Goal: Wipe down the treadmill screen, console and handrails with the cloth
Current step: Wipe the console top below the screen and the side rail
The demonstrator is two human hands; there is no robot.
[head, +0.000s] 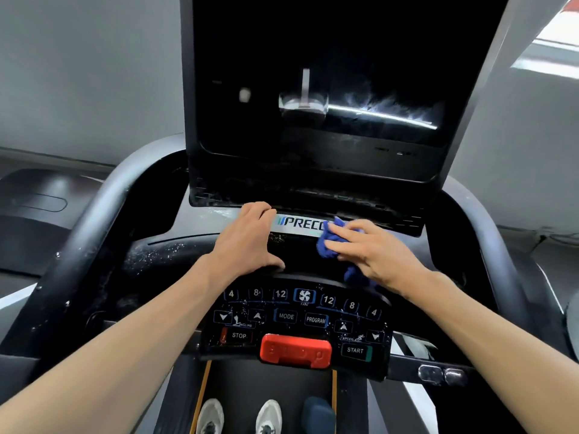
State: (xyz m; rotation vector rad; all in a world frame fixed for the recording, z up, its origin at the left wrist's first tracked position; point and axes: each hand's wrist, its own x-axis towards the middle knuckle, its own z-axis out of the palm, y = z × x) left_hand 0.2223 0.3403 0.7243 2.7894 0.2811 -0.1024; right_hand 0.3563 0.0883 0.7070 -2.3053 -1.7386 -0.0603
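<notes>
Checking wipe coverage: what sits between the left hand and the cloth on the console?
Head view: between left hand and blue cloth lie the silver logo strip and bare black console, with droplets.

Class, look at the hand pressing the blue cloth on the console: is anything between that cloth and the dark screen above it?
Nothing visible blocks it. The right hand presses the cloth on the logo strip; only the screen's lower bezel lies before the screen. The left hand rests off to the side.

blue cloth (pixel 329 242), black screen (pixel 313 73), red stop bar (pixel 296 350), white shoes (pixel 239 416).
</notes>
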